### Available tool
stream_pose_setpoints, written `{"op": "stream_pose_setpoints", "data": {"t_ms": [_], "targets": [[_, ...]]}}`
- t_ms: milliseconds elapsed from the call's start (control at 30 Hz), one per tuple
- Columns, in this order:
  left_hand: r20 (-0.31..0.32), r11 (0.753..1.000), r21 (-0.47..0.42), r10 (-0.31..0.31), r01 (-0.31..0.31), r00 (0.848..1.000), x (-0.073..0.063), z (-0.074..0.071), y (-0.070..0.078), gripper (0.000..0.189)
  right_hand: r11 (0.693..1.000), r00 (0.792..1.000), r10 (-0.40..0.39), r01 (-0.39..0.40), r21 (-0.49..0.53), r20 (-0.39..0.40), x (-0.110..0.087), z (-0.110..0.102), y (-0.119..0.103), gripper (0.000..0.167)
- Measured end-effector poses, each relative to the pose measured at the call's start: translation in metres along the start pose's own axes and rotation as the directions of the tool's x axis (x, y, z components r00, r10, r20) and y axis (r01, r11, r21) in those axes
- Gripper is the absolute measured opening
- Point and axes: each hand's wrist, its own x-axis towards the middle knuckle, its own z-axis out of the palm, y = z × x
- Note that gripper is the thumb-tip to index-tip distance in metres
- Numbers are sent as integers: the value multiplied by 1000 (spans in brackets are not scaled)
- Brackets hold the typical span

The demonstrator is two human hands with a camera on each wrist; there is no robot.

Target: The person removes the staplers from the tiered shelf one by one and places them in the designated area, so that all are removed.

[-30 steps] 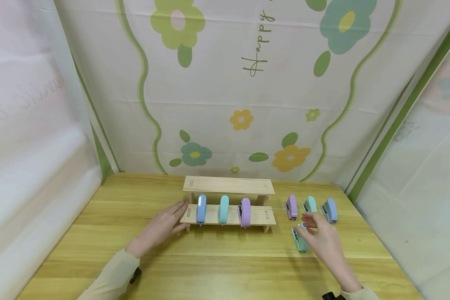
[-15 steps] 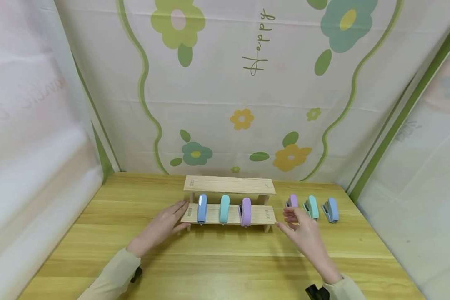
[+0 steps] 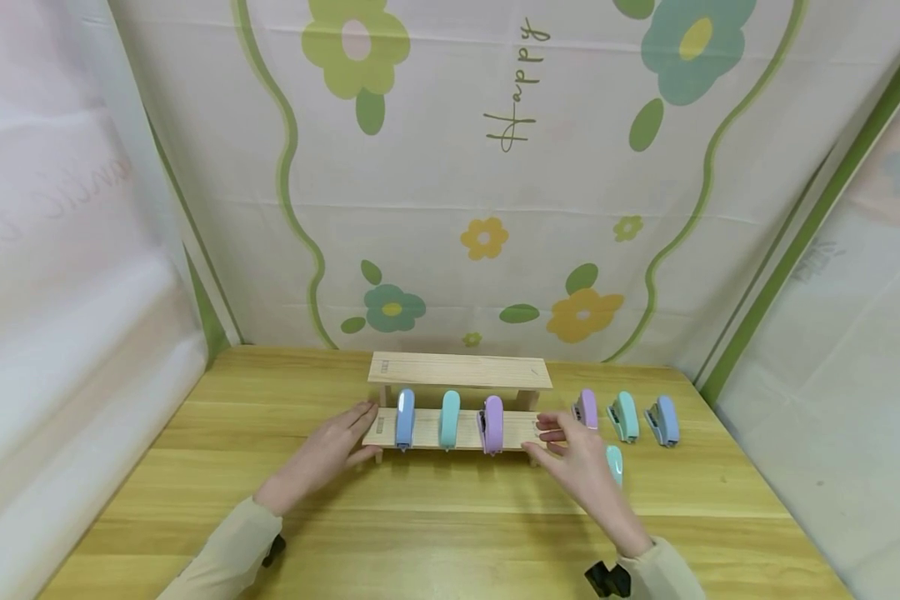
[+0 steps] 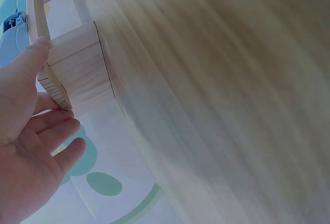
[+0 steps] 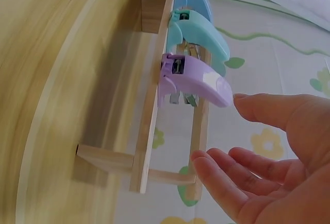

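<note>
A two-step wooden shelf [image 3: 517, 429] bears a blue stapler [image 3: 405, 419], a teal stapler [image 3: 449, 419] and a purple stapler [image 3: 492, 425] in a row on its lower board. My left hand [image 3: 333, 446] holds that board's left end, and in the left wrist view the thumb and fingers pinch its edges. Over the board's right end hovers my right hand [image 3: 581, 467], fingers loosely bent with nothing between them. In the right wrist view its thumb appears close to the purple stapler's tip. Partly behind the right hand, another teal stapler [image 3: 615, 464] lies on the table.
Right of the shelf, a second purple stapler [image 3: 587, 408], a further teal stapler [image 3: 625, 417] and a second blue stapler [image 3: 663, 421] form a row on the wooden table [image 3: 420, 533]. The upper board [image 3: 457, 369] rises behind the lower one. Printed cloth [image 3: 435, 183] encloses the back and sides.
My right hand has moved left from above the front teal stapler to the lower board's right end. That stapler stays on the table. My left hand has kept its place.
</note>
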Motion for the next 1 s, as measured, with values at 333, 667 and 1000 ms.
{"op": "stream_pose_setpoints", "data": {"t_ms": [333,667,1000], "targets": [[12,1000,3,-12,12,1000,-1,0,1,68,999,1000,3,-4,43,22,5,19,-7,39],[6,1000,-1,-10,10,1000,0,0,0,67,999,997,50,-51,17,66,10,31,-12,42],[-6,1000,15,-1,1,1000,-1,0,1,66,1000,997,9,-11,27,73,15,40,-14,42]]}}
